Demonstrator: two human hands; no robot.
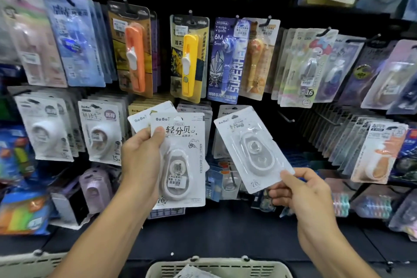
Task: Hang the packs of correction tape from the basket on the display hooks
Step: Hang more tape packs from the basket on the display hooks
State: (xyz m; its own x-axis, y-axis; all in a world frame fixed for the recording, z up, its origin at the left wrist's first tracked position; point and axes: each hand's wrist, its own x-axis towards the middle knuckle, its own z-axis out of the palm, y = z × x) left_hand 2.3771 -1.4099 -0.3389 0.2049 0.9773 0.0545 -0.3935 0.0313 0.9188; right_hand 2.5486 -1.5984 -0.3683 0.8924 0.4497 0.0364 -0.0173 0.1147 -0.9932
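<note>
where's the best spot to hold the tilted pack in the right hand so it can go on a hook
Keep the grip on the flat lower edge of the tilted pack, coming from below as the right hand does. The bulging blister fills the middle, and the hang hole at the top must stay free for the hook.

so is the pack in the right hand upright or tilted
Tilted: the pack, pinched at its bottom corner by the right hand, leans its top to the left.
</note>
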